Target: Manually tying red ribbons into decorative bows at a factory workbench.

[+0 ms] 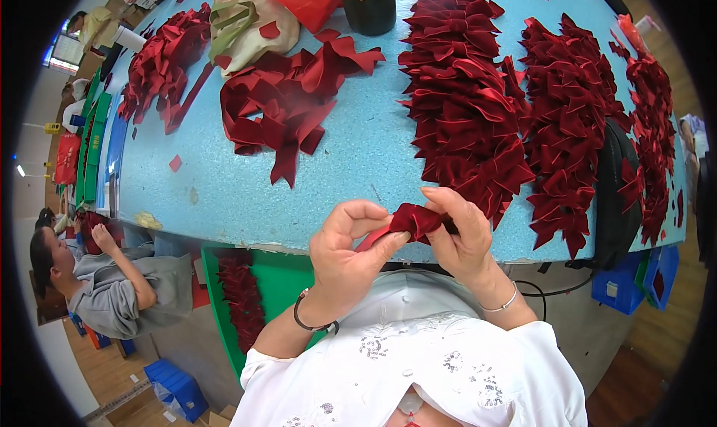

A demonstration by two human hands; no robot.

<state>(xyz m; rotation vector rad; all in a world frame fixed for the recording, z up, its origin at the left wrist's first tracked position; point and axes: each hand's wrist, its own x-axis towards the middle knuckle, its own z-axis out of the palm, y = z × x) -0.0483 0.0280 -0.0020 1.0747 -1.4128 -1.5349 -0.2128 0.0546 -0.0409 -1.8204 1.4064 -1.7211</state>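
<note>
Over the table's near edge, a dark red velvet ribbon bow [415, 221] is pinched between my two hands. My left hand [349, 240] closes thumb and fingers on its left end, where a flat ribbon tail sticks out. My right hand [461, 231] grips the other end, with the index finger raised and the thumb pressed in; part of the bow is hidden behind these fingers. Just beyond lies a long heap of red velvet bows [463, 106]. Loose red ribbon strips [276, 102] are piled farther off to the left.
The pale blue table [202, 195] also bears more bow rows [567, 128], a black bag [616, 195], a dark cylinder [368, 5] and a cloth bag [250, 27]. A green tray [280, 278] with bows sits left of my lap. A co-worker [123, 278] sits at left.
</note>
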